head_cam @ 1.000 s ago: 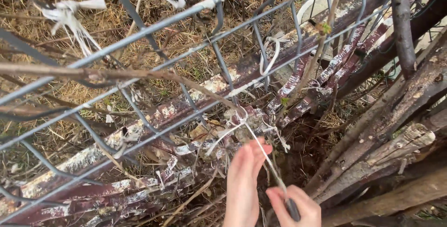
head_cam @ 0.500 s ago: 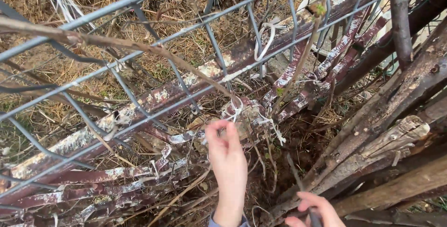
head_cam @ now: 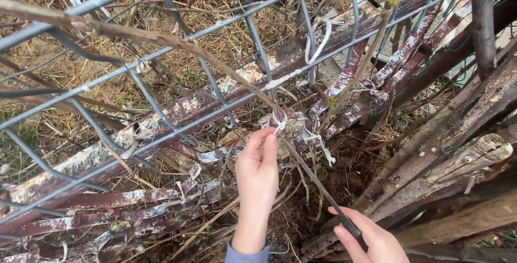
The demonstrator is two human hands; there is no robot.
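The left hand [head_cam: 257, 172] has moved up to pinch the white tie [head_cam: 280, 118] at its fingertips, while the right hand [head_cam: 371, 239], drawn back lower, stays closed around a thin dark tool [head_cam: 318, 185] angled toward that knot.

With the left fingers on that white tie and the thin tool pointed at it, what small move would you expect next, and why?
Probably a short push of the thin dark tool up into the white tie. The left hand pinches the tie where the bare branch meets the wire fence, while the right hand grips the tool's lower end, its tip just beside the knot.
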